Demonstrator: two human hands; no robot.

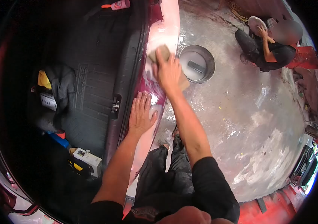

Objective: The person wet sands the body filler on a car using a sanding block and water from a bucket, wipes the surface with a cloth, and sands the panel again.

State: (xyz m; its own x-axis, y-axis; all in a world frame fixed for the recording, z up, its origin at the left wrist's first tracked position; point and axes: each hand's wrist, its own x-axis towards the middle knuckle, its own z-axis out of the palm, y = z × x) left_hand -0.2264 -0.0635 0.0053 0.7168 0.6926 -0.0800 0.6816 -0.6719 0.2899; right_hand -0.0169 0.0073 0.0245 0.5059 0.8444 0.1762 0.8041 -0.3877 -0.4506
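Observation:
My right hand point(168, 72) is closed on a tan piece of sandpaper point(160, 53). It presses the sandpaper against the upper stretch of the car's rear bumper point(162, 31), where pale patches break up the dark red paint. A tan edge shows on the other side of the palm too. My left hand point(140, 114) lies flat on the same bumper, nearer to me, fingers stretched out and holding nothing. On the floor just right of my right hand stands a round bucket point(210, 76) of cloudy liquid, with a dark block point(196, 67) in it.
Left of the bumper is the open boot with its black liner point(95, 100), a latch point(116, 105), a white box point(90, 158) and a dark cloth point(63, 80). Another person point(278, 52) sits at the upper right, hands on a round pale object point(256, 24). The concrete floor point(233, 123) looks wet.

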